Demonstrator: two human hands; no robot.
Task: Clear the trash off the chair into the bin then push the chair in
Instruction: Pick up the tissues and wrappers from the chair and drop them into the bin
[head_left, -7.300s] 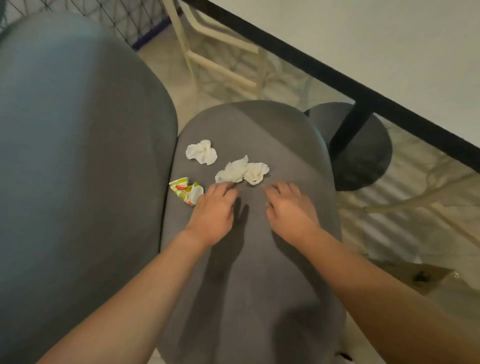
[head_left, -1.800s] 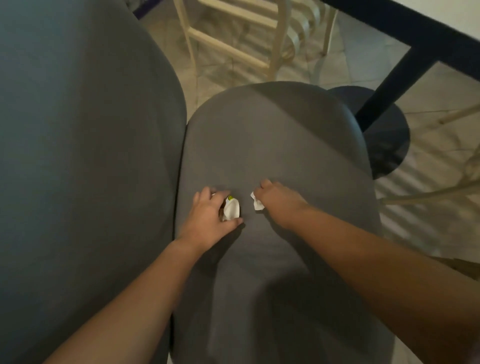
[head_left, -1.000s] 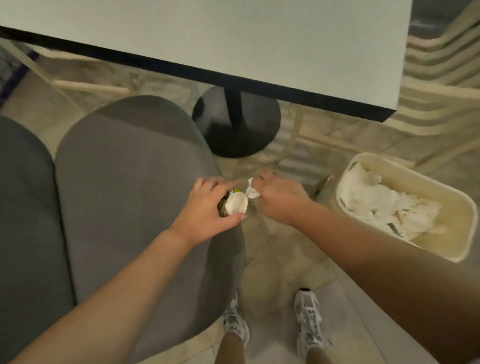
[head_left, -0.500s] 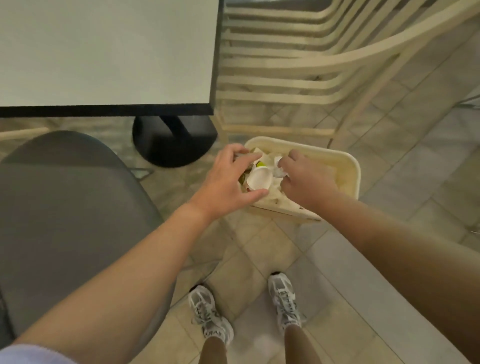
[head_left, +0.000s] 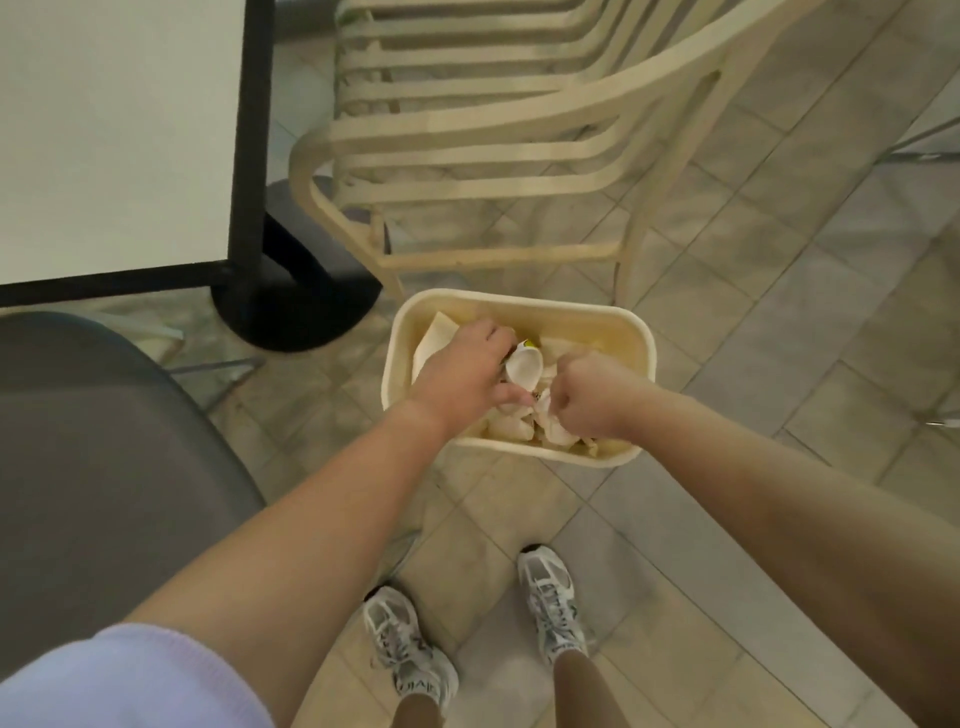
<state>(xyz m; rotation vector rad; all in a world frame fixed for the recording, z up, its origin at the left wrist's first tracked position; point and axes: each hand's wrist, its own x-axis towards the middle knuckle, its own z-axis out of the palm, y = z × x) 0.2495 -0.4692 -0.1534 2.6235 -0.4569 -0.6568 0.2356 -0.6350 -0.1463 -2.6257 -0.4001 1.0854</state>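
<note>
Both my hands hang over the cream plastic bin (head_left: 613, 317) on the tiled floor. My left hand (head_left: 465, 371) grips a bundle of trash (head_left: 523, 366), white crumpled paper with a bit of yellow-green wrapper showing. My right hand (head_left: 589, 397) is curled into a fist round a crumpled white tissue (head_left: 543, 404), most of it hidden in the palm. The bin holds more crumpled paper. The grey padded chair (head_left: 93, 467) stands at the left; the part of its seat in view is bare.
A white table with a black edge (head_left: 244, 156) and a round black base (head_left: 296, 306) stands at the back left. Stacked cream plastic chairs (head_left: 493, 130) rise just behind the bin. My two feet in white sneakers (head_left: 553, 603) stand on the tiles below.
I have turned from the chair to the bin. Both hands carried the trash from the seat and have sunk lower over the bin's opening.
</note>
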